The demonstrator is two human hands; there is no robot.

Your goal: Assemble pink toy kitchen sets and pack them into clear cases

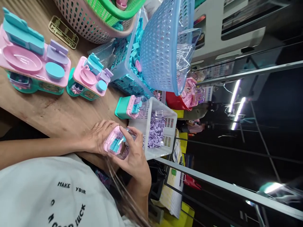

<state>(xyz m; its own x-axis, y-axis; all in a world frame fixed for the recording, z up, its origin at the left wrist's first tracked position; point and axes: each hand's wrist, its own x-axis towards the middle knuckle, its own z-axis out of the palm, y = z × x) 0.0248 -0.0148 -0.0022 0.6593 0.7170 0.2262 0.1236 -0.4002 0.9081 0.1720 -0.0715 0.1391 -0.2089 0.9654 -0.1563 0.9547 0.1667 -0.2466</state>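
Both hands are on a small pink toy piece with a clear plastic cover (115, 143), and bright blue parts show through the cover. My left hand (98, 135) wraps round its left side, with the base mostly hidden in the palm. From the right, my right hand (134, 154) curls its fingers and thumb around the clear cover. Just beyond the hands is a similar toy piece (129, 107), with a mint-green base, pink rim and clear cover. A white basket (174, 121) of small purple parts stands close to my right hand.
Two toy kitchen sets, one larger (35, 71) and one smaller (88, 78), stand on the wooden table (56, 116). Behind are a pink basket (78, 20), a green basket (113, 14), a tilted blue basket (158, 47) and a bin of turquoise parts (129, 60).
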